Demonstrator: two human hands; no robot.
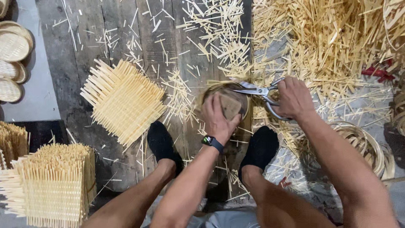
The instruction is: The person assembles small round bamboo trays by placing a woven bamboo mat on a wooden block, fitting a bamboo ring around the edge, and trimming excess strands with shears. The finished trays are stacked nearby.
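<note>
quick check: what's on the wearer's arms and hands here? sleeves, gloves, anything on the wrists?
Both forearms are bare, with no sleeves in view. Neither the left hand nor the right hand wears a glove. The left wrist carries a dark smartwatch with a blue-black strap and a small lit screen. The right wrist looks bare, and no rings are visible.

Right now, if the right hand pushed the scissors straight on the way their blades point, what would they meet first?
Probably the rim of the round woven basket that the left hand presses; the scissors in the right hand already lie there.
</note>
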